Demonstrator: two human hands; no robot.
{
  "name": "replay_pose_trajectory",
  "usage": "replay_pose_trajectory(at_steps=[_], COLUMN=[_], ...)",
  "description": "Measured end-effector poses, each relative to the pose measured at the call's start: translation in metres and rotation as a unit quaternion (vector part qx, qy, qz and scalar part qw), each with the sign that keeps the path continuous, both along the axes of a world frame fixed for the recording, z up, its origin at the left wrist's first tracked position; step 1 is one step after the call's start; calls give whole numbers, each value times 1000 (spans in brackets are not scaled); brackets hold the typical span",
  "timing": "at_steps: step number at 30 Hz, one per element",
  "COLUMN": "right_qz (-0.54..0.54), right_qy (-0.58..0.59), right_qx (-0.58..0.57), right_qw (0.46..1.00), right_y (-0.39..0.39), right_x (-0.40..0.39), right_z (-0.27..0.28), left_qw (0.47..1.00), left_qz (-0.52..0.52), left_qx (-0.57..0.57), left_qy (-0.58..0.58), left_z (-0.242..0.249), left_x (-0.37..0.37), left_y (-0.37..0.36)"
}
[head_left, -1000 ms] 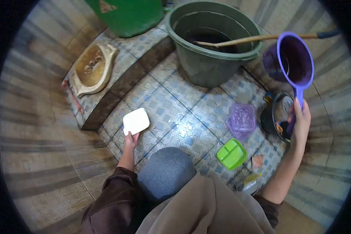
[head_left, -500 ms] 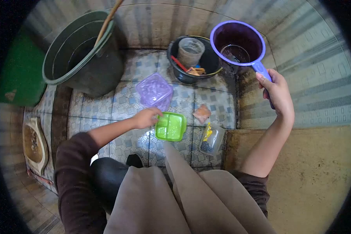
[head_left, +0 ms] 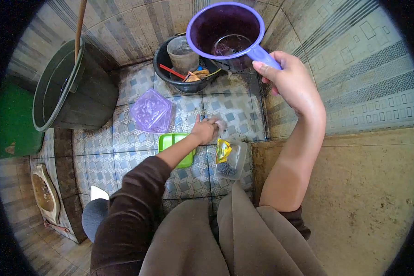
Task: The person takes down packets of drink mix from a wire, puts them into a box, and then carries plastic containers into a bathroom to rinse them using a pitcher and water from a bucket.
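My right hand (head_left: pixel 287 80) is closed round the handle of a purple dipper (head_left: pixel 225 34), raised at the upper right, with a little liquid visible inside. My left hand (head_left: pixel 206 129) reaches down to a pinkish sponge-like piece (head_left: pixel 221 125) on the wet tiles, its fingers at the near side of it; whether they grip it is unclear. Partly under my left forearm lies a green divided tray (head_left: pixel 186 160). Purple square containers or lids (head_left: pixel 151 110) sit left of it. A clear container (head_left: pixel 237 158) with a yellow packet (head_left: pixel 223 151) stands to the right.
Behind is a black basin (head_left: pixel 163 76) with a grey tub (head_left: pixel 183 54) and a red-handled item. A large dark bucket (head_left: pixel 85 103) with a wooden stick stands left, beside a green container (head_left: pixel 18 122). A squat toilet (head_left: pixel 46 191) is at far left; a low ledge (head_left: pixel 336 184) runs along the right.
My left hand has moved right from the green tray's edge to the sponge-like piece. The view has shifted, and the dipper now appears higher and further left, still in my right hand.
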State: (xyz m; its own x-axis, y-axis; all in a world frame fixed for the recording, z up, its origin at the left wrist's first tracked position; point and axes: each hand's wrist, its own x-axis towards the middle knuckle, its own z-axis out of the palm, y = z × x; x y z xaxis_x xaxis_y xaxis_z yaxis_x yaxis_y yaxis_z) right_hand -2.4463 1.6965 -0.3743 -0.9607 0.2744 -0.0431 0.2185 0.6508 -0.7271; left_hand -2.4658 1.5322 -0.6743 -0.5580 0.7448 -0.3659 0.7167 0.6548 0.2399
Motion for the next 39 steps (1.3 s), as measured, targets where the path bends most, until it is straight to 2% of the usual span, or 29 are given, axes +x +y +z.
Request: replay_pose_trajectory(at_steps=[1,5,8,12,14,15,16,17,18,20,21,22,23,24,25,26,27,28,29,32,34,37,39], right_qz=[-1,-5,-19,-10,4,5,10,20,31,58,57,79,108,132,201,226,277,300,299,315,352,377,402], right_qy=[2,-7,5,16,24,27,33,37,42,74,56,76,124,165,189,205,226,246,267,291,249,196,144], right_qx=[-3,8,41,75,50,59,67,67,68,69,37,34,-5,-41,-72,-55,-2,43,104,274,355,417,454], right_qw=[1000,1000,999,997,998,998,997,997,996,993,996,993,986,976,959,951,934,921,910,861,830,804,782], right_y=[1,-5,-14,-28,-39,-46,-52,-59,-67,-84,-96,-115,-133,-151,-174,-206,-234,-266,-299,-380,-427,-487,-518], right_x=[-2,-7,-12,-19,-20,-19,-20,-18,-17,-17,-17,-22,-25,-31,-42,-54,-73,-95,-115,-164,-187,-216,-226], right_z=[-1,-4,-3,-5,-5,-3,-1,2,4,11,17,20,22,24,29,36,39,38,36,13,-4,-46,-62], left_qw=[998,988,973,972,957,944,944,934,889,809,827,858,859,896,917,918,886,845,880,863,895,874,892], left_qz=[-19,-96,-140,-106,16,113,124,264,401,581,559,500,474,403,349,351,366,374,326,317,282,336,348], left_qx=[63,123,177,198,281,282,281,241,196,69,-43,-85,-49,-69,-67,-57,-48,-39,9,8,32,90,99], left_qy=[22,-11,-50,-64,-68,-132,-123,-17,100,63,45,-85,-186,-175,-181,-177,-280,-380,-345,-394,-346,-340,-271], left_z=[13,102,115,72,37,15,-4,-18,-26,-29,-38,-47,-84,-90,-101,-76,-25,5,3,85,117,139,142], left_x=[-1,21,52,77,76,66,62,57,47,43,46,40,34,34,28,17,5,-4,-12,-35,-61,-87,-95], left_y=[-7,-16,-14,-19,-34,-48,-69,-98,-125,-160,-173,-188,-198,-199,-198,-196,-195,-200,-209,-242,-285,-350,-382])
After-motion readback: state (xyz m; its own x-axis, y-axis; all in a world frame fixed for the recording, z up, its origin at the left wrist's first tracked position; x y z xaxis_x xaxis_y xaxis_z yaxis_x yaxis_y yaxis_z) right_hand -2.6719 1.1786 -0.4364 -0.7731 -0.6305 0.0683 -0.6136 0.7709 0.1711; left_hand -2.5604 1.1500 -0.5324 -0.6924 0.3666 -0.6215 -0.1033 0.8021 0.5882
